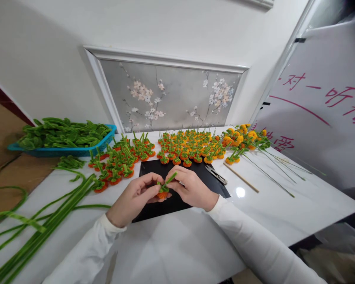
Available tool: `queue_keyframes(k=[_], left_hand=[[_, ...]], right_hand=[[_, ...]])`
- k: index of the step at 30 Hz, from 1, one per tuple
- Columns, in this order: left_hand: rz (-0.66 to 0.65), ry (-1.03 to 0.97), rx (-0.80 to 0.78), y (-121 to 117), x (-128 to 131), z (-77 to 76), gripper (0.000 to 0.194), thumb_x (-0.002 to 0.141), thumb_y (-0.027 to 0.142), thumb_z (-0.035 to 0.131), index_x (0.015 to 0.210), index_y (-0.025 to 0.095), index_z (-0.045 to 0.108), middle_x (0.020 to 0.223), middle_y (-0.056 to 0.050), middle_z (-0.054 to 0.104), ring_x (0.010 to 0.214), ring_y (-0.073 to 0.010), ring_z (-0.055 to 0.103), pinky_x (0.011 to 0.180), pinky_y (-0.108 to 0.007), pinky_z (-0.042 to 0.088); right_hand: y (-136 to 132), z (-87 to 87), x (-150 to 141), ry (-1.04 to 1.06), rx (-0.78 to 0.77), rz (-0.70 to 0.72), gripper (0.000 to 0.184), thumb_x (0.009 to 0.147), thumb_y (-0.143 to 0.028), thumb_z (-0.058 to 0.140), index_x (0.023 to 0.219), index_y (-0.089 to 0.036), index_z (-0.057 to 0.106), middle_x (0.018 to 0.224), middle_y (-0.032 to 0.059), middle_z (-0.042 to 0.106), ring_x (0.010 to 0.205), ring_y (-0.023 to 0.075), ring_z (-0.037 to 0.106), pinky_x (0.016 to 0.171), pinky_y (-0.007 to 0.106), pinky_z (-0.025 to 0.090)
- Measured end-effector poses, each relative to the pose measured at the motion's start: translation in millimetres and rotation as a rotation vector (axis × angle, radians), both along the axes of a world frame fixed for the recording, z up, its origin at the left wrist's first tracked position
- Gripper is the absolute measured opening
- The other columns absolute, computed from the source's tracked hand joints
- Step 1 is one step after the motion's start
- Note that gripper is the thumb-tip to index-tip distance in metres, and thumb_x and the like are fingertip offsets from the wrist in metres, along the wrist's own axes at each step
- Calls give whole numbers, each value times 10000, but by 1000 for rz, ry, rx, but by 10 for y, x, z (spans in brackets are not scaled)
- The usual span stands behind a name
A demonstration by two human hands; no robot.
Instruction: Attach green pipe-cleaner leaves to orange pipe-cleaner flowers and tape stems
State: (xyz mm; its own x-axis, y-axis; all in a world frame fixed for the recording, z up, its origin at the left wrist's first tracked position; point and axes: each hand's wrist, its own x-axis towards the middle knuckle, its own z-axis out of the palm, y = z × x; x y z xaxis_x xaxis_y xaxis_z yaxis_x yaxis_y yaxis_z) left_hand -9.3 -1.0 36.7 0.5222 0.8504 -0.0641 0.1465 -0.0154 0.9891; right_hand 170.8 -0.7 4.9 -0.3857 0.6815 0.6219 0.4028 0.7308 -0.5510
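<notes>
Between my hands, above a black mat (154, 215), is a small orange pipe-cleaner flower (162, 195) with a green base and a green stem pointing up and to the right. My left hand (137, 195) is closed around the flower from the left, thumb and fingers on its orange and green parts. From the right, my right hand (192, 187) pinches the green stem (170, 178) near the base. Its fingertips are partly hidden behind the hand. Thread snips (215, 174) lie on the mat's right edge, beyond my right hand.
Behind the mat stand several rows of orange and yellow flowers (186, 146). At left are a blue basket (112, 132) of green leaves and long green pipe cleaners (56, 221). A thin wooden stick (241, 177) and stemmed flowers (251, 136) lie right on the white table (307, 197).
</notes>
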Motion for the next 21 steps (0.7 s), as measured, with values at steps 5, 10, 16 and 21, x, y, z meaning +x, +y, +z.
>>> queue_keyframes(k=[5,10,16,21], left_hand=[[9,-85,-178,10,-17,14,61,785,219,537,809,174,571,735,13,592,690,-153,659,675,-249,526],[4,-73,-253,25,-43,28,64,742,195,554,780,160,591,689,-3,617,620,-168,662,604,-248,523],[-49,54,-48,18,-32,56,177,769,320,561,734,152,609,698,-22,617,640,-152,593,608,-247,478],[-78,221,151,24,4,54,156,690,299,656,646,165,589,584,28,537,554,-112,491,541,-219,415]], right_hand=[[-23,-3,-2,-53,46,-46,98,876,-170,472,850,-178,566,909,39,571,817,125,548,752,246,427],[-52,32,-8,-31,33,-17,116,883,-153,459,898,-195,567,875,20,590,809,116,550,742,237,416],[-42,-6,-13,-60,48,14,94,856,-134,486,861,-184,565,869,14,588,770,107,548,721,235,395],[-54,7,-38,-174,21,-18,73,828,-126,521,853,-186,556,879,9,597,732,108,543,697,244,356]])
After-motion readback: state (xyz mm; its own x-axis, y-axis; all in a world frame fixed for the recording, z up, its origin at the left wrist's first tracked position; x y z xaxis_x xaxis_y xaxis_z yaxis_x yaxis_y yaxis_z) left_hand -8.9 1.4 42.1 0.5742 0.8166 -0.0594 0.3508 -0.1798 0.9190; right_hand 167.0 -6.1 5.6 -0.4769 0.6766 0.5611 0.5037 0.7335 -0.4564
